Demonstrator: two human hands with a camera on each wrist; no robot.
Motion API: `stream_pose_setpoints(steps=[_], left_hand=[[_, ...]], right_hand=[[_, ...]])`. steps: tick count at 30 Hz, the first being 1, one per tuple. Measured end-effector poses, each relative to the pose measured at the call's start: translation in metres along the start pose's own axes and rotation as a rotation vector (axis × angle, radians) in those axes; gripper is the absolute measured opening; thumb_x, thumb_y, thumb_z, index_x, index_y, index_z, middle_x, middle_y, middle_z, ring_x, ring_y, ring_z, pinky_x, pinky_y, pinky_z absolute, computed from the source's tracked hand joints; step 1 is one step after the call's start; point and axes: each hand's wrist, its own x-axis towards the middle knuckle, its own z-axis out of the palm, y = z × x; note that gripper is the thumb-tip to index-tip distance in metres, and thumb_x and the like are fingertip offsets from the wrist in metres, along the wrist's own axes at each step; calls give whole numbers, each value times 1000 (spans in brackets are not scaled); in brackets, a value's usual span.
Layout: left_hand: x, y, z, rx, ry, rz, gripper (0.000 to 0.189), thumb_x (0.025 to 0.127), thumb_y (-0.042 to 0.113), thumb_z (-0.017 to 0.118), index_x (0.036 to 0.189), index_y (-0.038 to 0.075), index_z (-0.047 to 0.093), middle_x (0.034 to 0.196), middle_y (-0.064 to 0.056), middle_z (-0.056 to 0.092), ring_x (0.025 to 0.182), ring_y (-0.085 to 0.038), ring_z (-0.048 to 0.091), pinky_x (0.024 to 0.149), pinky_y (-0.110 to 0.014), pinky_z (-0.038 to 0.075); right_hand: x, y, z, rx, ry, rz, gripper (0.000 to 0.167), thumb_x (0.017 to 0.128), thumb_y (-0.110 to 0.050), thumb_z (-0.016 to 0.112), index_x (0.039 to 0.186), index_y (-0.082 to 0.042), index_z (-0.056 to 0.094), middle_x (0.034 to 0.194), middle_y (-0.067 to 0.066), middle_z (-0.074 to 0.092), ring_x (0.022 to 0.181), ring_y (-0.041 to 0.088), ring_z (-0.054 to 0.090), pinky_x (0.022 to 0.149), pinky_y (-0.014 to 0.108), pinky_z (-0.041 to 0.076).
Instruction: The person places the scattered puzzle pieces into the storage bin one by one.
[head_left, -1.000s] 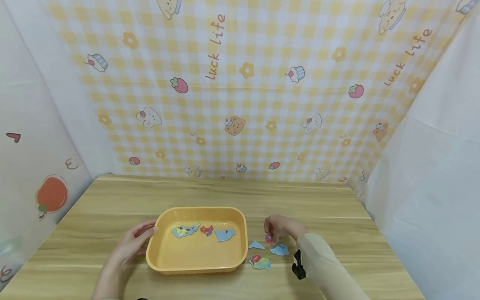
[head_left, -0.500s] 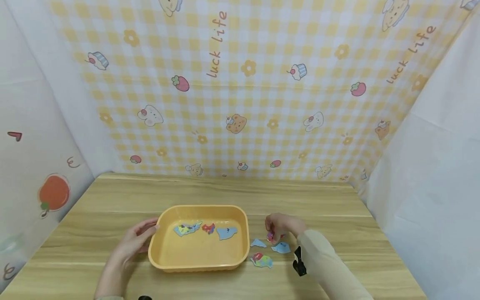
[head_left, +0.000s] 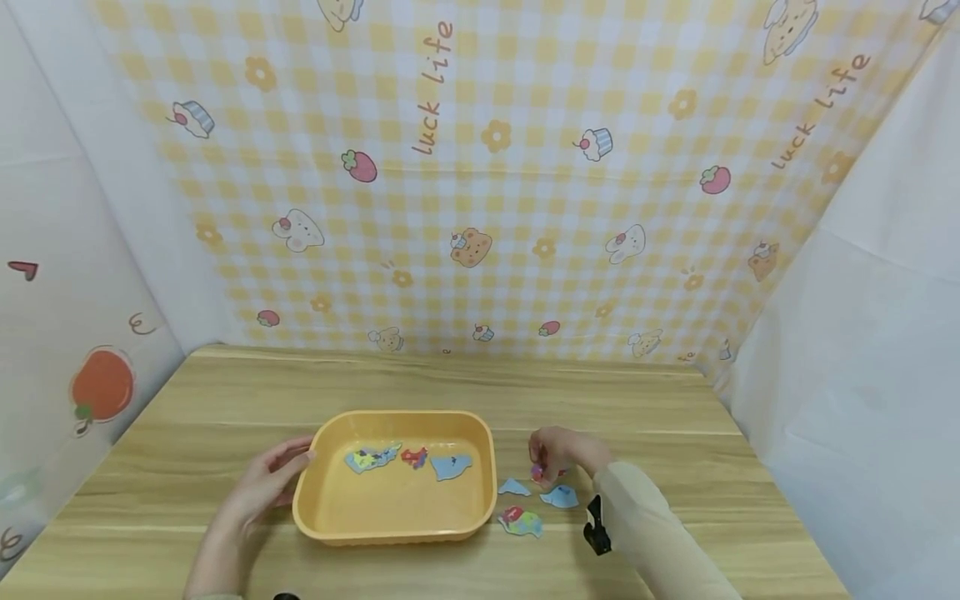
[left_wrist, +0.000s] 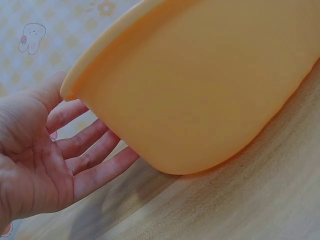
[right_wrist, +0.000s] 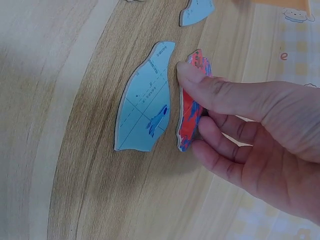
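My right hand (right_wrist: 255, 125) pinches a red and blue puzzle piece (right_wrist: 191, 107) close over the wooden table, its thumb on the printed face and fingertips along the far edge. Beside that piece lies a pale blue puzzle piece (right_wrist: 145, 102) with thin lines and a small dark blue mark. My left hand (left_wrist: 55, 150) rests at the left side of the yellow tray (head_left: 393, 535), its thumb at the rim and its extended fingers against the outer wall. Inside the tray are a blue-yellow piece (head_left: 367, 460), a small red piece (head_left: 413, 457) and a light blue piece (head_left: 451, 467).
Between the tray and my right hand lie a small light blue piece (head_left: 514, 487) and a green-red piece (head_left: 521, 522). Behind the wooden table (head_left: 450, 379) hangs a yellow checked cloth (head_left: 420, 208), with white cloth (head_left: 862, 333) at the right side.
The red and blue piece has shifted slightly under my right fingers, and more of its red end shows. The left hand and the tray keep their places.
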Motion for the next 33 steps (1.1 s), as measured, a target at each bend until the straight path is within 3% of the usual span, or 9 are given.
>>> stream_pose_setpoints(steps=[10, 19, 28, 33], left_hand=[[0, 0, -1, -7, 5, -14, 58, 92, 29, 54, 137, -1, 33, 139, -25, 38, 95, -11, 60, 82, -38, 56], [-1, -2, 0, 13, 8, -18, 57, 92, 29, 53, 137, 0, 33, 138, -26, 39, 100, -18, 59, 80, -39, 57], [-2, -3, 2, 16, 11, -19, 58, 92, 30, 52, 137, -1, 32, 139, -26, 38, 102, -19, 59, 81, -39, 56], [-2, 0, 1, 14, 16, -13, 59, 92, 30, 52, 138, -2, 31, 139, -27, 37, 101, -18, 59, 82, -39, 56]], right_hand=[[0, -1, -1, -14, -2, -9, 25, 69, 13, 70, 81, -2, 55, 73, 5, 55, 61, 13, 44, 51, 19, 38], [-4, 4, -3, 16, -31, -41, 16, 71, 10, 69, 78, 0, 58, 71, 3, 60, 56, 11, 44, 49, 19, 37], [-2, 9, -4, 25, -41, -53, 16, 71, 9, 70, 76, -1, 59, 71, 2, 59, 62, 12, 47, 58, 22, 42], [-1, 8, -7, -7, -36, -50, 16, 71, 7, 71, 75, -3, 60, 71, -1, 56, 64, 11, 47, 56, 20, 42]])
